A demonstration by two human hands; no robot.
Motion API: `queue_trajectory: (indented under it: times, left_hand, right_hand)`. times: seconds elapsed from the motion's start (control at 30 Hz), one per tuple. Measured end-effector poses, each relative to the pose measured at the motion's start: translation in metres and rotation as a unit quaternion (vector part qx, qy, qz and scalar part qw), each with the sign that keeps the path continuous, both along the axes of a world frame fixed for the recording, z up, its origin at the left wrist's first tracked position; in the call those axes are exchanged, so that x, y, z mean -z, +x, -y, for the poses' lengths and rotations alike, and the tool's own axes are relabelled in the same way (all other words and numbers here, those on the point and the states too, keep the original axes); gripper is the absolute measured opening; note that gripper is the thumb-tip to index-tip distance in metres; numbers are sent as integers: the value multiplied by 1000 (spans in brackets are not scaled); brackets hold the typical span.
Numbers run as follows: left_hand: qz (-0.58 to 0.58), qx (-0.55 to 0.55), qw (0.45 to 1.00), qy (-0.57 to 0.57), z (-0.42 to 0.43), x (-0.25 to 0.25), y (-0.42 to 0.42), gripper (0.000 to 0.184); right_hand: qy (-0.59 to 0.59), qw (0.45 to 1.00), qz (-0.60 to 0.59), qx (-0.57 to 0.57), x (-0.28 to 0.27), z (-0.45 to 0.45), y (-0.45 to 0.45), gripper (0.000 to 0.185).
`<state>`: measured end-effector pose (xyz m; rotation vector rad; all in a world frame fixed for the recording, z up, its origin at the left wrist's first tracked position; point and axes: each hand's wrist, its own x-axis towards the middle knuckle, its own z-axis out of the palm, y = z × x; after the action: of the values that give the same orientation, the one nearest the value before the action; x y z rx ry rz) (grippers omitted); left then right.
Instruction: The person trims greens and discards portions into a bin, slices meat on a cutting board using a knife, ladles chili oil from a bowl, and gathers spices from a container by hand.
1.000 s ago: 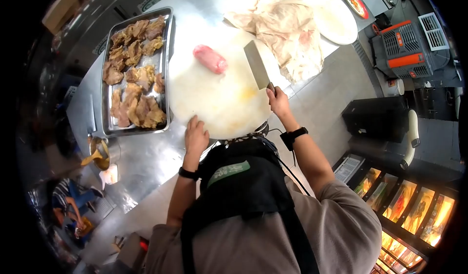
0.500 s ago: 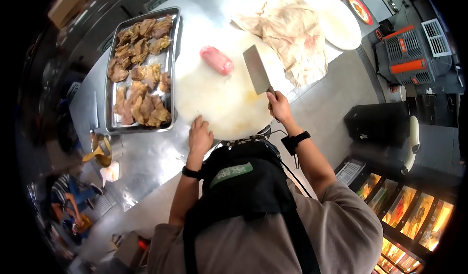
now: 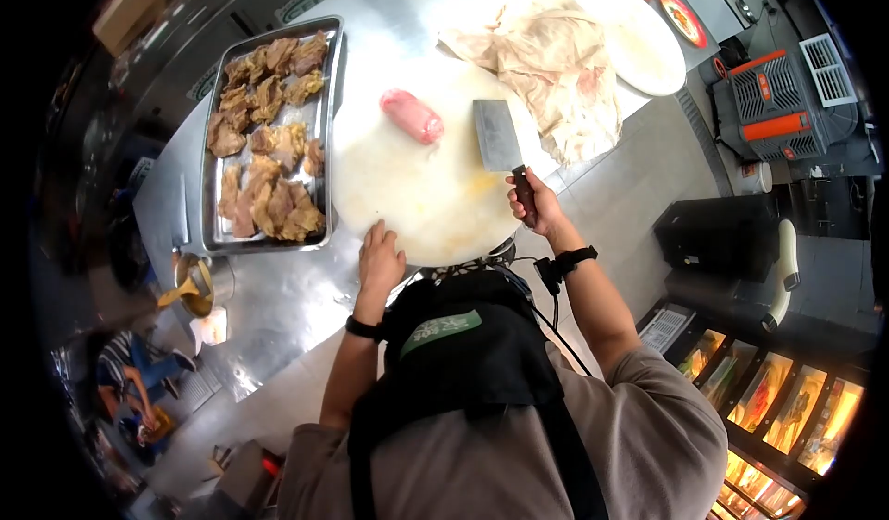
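Observation:
My right hand (image 3: 539, 203) is wrapped round the dark handle of a cleaver (image 3: 497, 137), whose blade lies flat-side up over the right part of a round white cutting board (image 3: 407, 196). My left hand (image 3: 380, 256) rests at the board's near left edge, fingers apart and holding nothing. A pink, sausage-shaped piece (image 3: 412, 116) lies on the upper middle of the board, left of the blade and touched by neither hand. Crumpled brown paper (image 3: 565, 71) lies beyond the board's right side.
Left of the board is a metal tray (image 3: 331, 177) of browned meat pieces (image 3: 269, 140). A metal pot (image 3: 220, 279) with a ladle stands at the near left. A white oval plate (image 3: 648, 43) is at the upper right. Another person (image 3: 139, 381) is at the lower left.
The cleaver in my right hand has turned, so its face looks darker and more of its handle shows. My left hand and the pink piece stay in place over the last half second.

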<state>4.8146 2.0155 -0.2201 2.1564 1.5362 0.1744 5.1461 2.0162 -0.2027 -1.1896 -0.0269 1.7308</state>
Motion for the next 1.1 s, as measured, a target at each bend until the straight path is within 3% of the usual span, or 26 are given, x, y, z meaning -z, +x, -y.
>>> queue_trajectory:
  times: [0.03, 0.1, 0.13, 0.17, 0.2, 0.27, 0.37, 0.47, 0.73, 0.8, 0.83, 0.9, 0.93, 1.0, 1.1]
  left_hand:
    - [-1, -1, 1000, -1, 0, -1, 0, 32]
    - [-3, 0, 1000, -3, 0, -2, 0, 33]
    - [-5, 2, 1000, -6, 0, -2, 0, 33]
    - [-5, 3, 1000, -6, 0, -3, 0, 33]
    - [-5, 3, 1000, -8, 0, -3, 0, 33]
    - [-5, 4, 1000, -9, -1, -3, 0, 33]
    - [-12, 5, 1000, -4, 1, -3, 1, 34]
    - [-13, -1, 1000, -12, 0, -4, 2, 34]
    - [-5, 1, 1000, -13, -1, -3, 1, 33]
    - [-5, 0, 1000, -9, 0, -2, 1, 32]
    - [-5, 1, 1000, -5, 1, -1, 1, 32]
    - [-9, 2, 1000, -9, 1, -2, 2, 32]
    - [-13, 0, 1000, -10, 0, -2, 4, 31]
    - [-17, 2, 1000, -8, -1, -3, 5, 31]
    - [-24, -2, 1000, -10, 0, -3, 5, 32]
  right_hand:
    - [1, 1000, -1, 0, 1, 1, 1, 36]
    - [31, 972, 218, -78, 5, 3, 3, 33]
    - [32, 972, 218, -78, 7, 4, 0, 33]
    - [70, 877, 462, -113, 10, 5, -4, 34]
    - [102, 718, 674, -139, 13, 8, -8, 36]
    - [76, 734, 658, -154, 0, 10, -14, 40]
    - [119, 698, 681, -188, 19, 16, -11, 40]
    - [94, 706, 663, -231, 29, 21, -10, 40]
    - [99, 700, 678, -201, 40, 24, -17, 34]
    - [164, 685, 699, -124, 40, 25, -18, 25]
    - [163, 686, 699, -125, 31, 23, -21, 25]
    - [87, 875, 473, -56, 3, 14, -26, 23]
    - [86, 875, 474, -54, -3, 11, -23, 23]
    - [59, 974, 211, 57, -11, 6, -13, 29]
    - [18, 985, 173, 20, 5, 11, 3, 28]
